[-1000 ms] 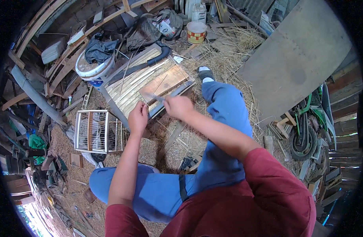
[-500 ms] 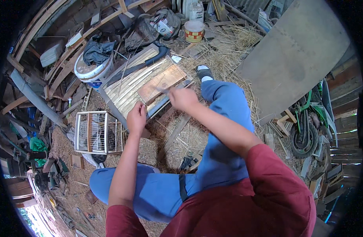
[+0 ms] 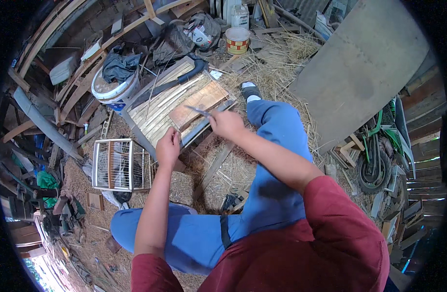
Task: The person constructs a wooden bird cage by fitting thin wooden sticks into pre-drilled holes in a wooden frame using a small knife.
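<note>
My right hand (image 3: 227, 124) is closed round a knife (image 3: 198, 111), its narrow blade pointing left over a reddish-brown board (image 3: 200, 103). Close by on the left, my left hand (image 3: 168, 144) is pinched together at the near edge of the low slatted wooden bench (image 3: 153, 119); whatever sits between its fingertips is too thin to make out. The board lies on the bench's pale slats. Behind it rests a long dark blade with a thick black handle (image 3: 189, 73), like a machete.
A small white-framed wire cage (image 3: 131, 163) stands left of the bench. Beyond it is a white bucket (image 3: 117, 95) with a dark bag on top. A patterned bucket (image 3: 237, 41) sits at the back, and a large flat panel (image 3: 364, 68) leans at right. Straw covers the ground.
The knife was smeared by motion before and now shows sharply, its blade tilted up to the left. My right hand has shifted very slightly; my left hand stays nearly in place.
</note>
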`<action>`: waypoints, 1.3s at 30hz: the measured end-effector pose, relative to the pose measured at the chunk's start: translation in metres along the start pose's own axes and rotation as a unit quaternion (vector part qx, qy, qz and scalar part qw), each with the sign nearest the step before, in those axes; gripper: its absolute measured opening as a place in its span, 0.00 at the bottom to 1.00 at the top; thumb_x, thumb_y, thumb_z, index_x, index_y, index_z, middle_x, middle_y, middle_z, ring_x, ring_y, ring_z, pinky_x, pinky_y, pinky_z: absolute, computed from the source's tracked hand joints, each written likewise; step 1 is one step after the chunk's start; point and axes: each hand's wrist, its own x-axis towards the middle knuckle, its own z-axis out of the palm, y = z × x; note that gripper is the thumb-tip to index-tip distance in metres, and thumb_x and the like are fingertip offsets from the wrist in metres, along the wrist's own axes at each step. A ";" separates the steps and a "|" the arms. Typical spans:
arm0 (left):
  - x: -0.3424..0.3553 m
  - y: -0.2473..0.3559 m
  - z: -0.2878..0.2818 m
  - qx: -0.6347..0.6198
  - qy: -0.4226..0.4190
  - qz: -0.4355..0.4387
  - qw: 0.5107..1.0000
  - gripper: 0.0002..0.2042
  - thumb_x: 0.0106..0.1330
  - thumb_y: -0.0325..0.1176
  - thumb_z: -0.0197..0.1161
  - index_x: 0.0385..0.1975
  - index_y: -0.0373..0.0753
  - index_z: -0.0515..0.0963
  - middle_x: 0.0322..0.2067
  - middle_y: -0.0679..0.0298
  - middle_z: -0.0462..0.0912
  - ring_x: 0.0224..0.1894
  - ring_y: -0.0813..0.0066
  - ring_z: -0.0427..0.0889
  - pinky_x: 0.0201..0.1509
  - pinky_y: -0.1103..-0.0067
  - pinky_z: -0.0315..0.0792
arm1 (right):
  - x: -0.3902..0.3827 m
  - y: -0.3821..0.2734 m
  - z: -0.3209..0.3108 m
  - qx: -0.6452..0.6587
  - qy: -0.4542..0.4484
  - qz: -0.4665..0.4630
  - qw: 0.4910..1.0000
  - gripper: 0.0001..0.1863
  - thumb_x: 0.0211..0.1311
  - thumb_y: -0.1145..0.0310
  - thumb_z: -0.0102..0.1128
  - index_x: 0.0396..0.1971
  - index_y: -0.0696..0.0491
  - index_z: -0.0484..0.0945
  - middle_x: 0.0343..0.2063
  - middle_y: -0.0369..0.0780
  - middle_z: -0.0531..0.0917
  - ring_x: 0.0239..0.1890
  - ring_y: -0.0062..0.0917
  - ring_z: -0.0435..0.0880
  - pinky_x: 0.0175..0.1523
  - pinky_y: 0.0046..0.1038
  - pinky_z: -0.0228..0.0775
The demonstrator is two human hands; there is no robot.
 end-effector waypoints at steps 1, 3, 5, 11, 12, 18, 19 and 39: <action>-0.002 -0.002 -0.002 -0.003 -0.009 -0.007 1.000 0.07 0.74 0.38 0.59 0.38 0.42 0.77 0.28 0.49 0.84 0.33 0.41 0.83 0.35 0.57 0.74 | -0.006 -0.006 -0.001 -0.007 -0.026 -0.043 0.999 0.18 0.71 0.54 0.54 0.39 0.51 0.86 0.29 0.50 0.88 0.32 0.48 0.89 0.39 0.50 0.82; -0.001 0.002 -0.002 0.000 -0.009 -0.002 1.000 0.07 0.74 0.38 0.59 0.38 0.42 0.77 0.28 0.49 0.84 0.33 0.42 0.83 0.35 0.58 0.74 | 0.011 0.014 -0.003 0.013 -0.016 -0.008 1.000 0.19 0.72 0.51 0.53 0.38 0.51 0.85 0.30 0.51 0.88 0.34 0.48 0.89 0.42 0.51 0.81; 0.000 0.004 -0.002 0.005 -0.011 0.001 1.000 0.07 0.74 0.38 0.59 0.38 0.42 0.77 0.28 0.49 0.84 0.34 0.42 0.83 0.35 0.58 0.74 | 0.031 0.029 -0.004 -0.012 0.071 0.066 0.995 0.18 0.71 0.53 0.54 0.39 0.51 0.86 0.29 0.49 0.88 0.32 0.47 0.89 0.39 0.51 0.81; -0.004 -0.002 -0.005 0.001 -0.020 -0.011 1.000 0.07 0.74 0.38 0.59 0.38 0.42 0.77 0.29 0.49 0.84 0.34 0.42 0.84 0.35 0.57 0.74 | 0.025 0.019 0.024 0.222 0.045 0.073 0.971 0.23 0.76 0.53 0.49 0.33 0.56 0.85 0.33 0.55 0.87 0.42 0.53 0.87 0.50 0.48 0.77; -0.003 0.000 -0.004 0.004 -0.016 -0.013 1.000 0.07 0.74 0.38 0.58 0.39 0.43 0.78 0.29 0.49 0.84 0.34 0.42 0.84 0.35 0.57 0.74 | 0.025 0.020 0.027 0.296 0.011 0.075 0.952 0.23 0.76 0.53 0.48 0.34 0.57 0.84 0.34 0.56 0.86 0.44 0.54 0.85 0.52 0.48 0.76; -0.001 -0.005 -0.007 0.000 -0.018 -0.005 1.000 0.07 0.74 0.38 0.58 0.42 0.44 0.79 0.30 0.49 0.85 0.34 0.44 0.84 0.37 0.59 0.75 | 0.030 0.009 0.027 0.241 0.044 0.063 0.968 0.22 0.76 0.53 0.49 0.39 0.58 0.83 0.42 0.55 0.86 0.46 0.56 0.83 0.55 0.49 0.74; 0.000 -0.008 -0.009 0.002 -0.032 -0.003 0.999 0.08 0.74 0.38 0.59 0.44 0.43 0.80 0.29 0.49 0.85 0.34 0.46 0.85 0.38 0.61 0.76 | 0.032 0.007 0.029 0.241 0.042 0.062 0.968 0.22 0.76 0.53 0.49 0.39 0.58 0.83 0.42 0.55 0.86 0.46 0.56 0.83 0.55 0.49 0.74; 0.002 -0.012 0.003 0.069 0.033 0.042 0.996 0.07 0.75 0.40 0.57 0.40 0.47 0.79 0.32 0.53 0.86 0.35 0.46 0.85 0.37 0.56 0.75 | 0.034 0.000 0.035 0.201 -0.024 0.098 0.975 0.22 0.75 0.55 0.47 0.40 0.59 0.83 0.42 0.56 0.86 0.49 0.55 0.83 0.57 0.49 0.74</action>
